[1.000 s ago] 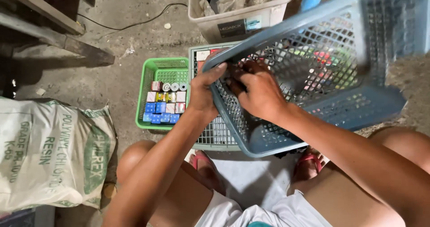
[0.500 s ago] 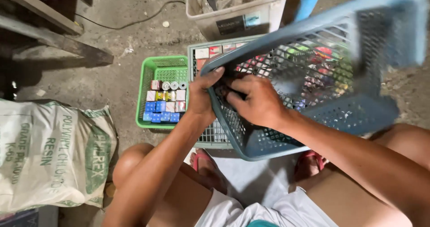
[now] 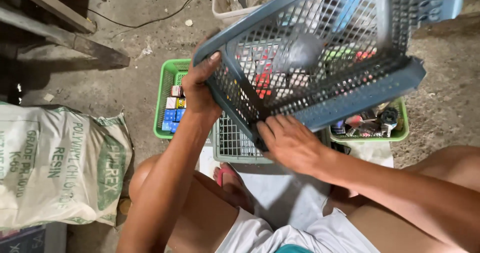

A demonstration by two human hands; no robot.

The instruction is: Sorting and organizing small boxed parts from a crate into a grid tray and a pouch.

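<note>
A large blue plastic mesh basket (image 3: 360,90) is lifted and tilted in front of me, its bottom turned toward the camera. My left hand (image 3: 202,85) grips its left rim. My right hand (image 3: 290,143) holds its lower corner. Under it on the floor lies a grey-green mesh tray (image 3: 232,145), with small coloured boxes showing through the blue mesh. A green basket (image 3: 167,95) of small blue, red and white boxes sits to the left of that tray.
A second green basket (image 3: 400,130) with dark small items is at the right. A white printed sack (image 3: 55,168) lies at the left. A white bin (image 3: 225,10) stands behind, a cable (image 3: 150,20) runs over the concrete floor, and wooden planks (image 3: 65,40) lie top left.
The blue basket has been raised and tipped further up and to the right. My right hand slid from the rim down to the lower corner.
</note>
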